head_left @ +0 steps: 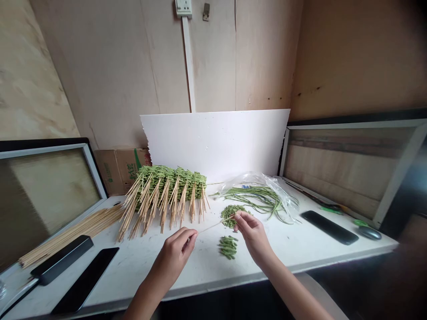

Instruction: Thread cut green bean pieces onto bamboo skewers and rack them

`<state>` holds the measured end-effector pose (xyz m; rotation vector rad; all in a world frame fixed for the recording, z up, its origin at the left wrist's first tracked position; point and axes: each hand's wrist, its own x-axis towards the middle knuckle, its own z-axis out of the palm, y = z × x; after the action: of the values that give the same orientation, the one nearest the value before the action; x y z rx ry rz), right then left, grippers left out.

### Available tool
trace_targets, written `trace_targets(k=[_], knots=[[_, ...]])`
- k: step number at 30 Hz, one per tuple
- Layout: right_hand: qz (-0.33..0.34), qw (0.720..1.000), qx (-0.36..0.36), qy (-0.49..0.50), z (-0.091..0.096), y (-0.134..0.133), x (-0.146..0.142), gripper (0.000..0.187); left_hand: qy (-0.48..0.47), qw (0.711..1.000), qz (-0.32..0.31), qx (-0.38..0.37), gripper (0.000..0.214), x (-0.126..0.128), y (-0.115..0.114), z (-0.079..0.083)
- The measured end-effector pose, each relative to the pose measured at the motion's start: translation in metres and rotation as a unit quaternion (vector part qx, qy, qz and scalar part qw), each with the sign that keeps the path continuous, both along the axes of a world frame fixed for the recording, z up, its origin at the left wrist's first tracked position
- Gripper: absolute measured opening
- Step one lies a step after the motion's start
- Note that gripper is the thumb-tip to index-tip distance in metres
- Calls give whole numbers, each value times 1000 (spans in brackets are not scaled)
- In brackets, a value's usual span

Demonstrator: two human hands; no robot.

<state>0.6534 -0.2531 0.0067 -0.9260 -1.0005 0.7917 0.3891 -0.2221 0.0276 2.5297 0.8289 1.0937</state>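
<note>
Head view, lower centre: our left hand [176, 250] pinches a bamboo skewer [213, 225]; our right hand [251, 232] fingers pinch its tip beside cut beans [228, 247].

I get one view only: head-worn camera, close above the table [300, 249], angled forward and down, facing the back wall [116, 66]. Left hand [175, 251] and right hand [252, 233] just below the lens.
</note>
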Motion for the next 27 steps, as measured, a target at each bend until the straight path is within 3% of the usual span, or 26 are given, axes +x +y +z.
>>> trace_targets(k=[10,17,27], knots=[[21,999,3,-40,5,-8,-16,27,-8,1000,-10,-27,25,6,-4,-2],[76,995,-4,-60,-6,-8,-32,27,0,997,-19,-77,27,18,-15,-4],[63,994,-28,-89,-8,-6,-28,29,-58,988,-26,-141,25,26,-11,-12]])
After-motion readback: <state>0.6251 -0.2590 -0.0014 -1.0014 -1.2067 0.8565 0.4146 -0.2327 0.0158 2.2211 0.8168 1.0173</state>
